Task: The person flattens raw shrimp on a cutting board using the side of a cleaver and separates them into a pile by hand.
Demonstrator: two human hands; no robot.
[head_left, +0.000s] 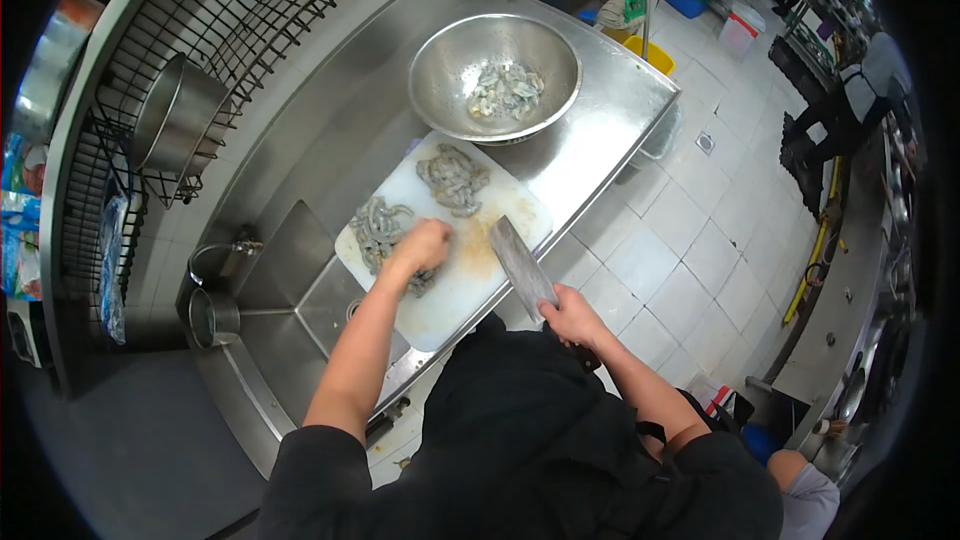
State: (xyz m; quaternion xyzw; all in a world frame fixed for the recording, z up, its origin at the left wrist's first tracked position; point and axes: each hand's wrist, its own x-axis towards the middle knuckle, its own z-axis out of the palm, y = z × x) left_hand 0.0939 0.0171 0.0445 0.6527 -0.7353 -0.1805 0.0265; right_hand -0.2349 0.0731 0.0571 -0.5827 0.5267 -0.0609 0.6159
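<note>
A white cutting board (pixel 430 325) lies on the steel counter with two piles of raw grey shrimp. My left hand (pixel 425 245) is over the board beside the left shrimp pile (pixel 376 230). Its fingers are drawn together, and anything between them is hidden. Farther back on the board sits the other shrimp pile (pixel 453 180). My right hand (pixel 575 315) grips a cleaver (pixel 524 270) by its handle, the wide blade reaching over the board's right edge. Behind the board stands a big steel bowl (pixel 425 80) with peeled-looking shrimp (pixel 506 90) in its bottom.
A steel sink (pixel 275 285) adjoins the board on the left, with a small pot (pixel 214 317) at its far side. Above hangs a wire rack (pixel 250 25) holding a metal pot (pixel 182 115). Another person (pixel 850 105) stands at right; a sleeve (pixel 810 500) shows at lower right.
</note>
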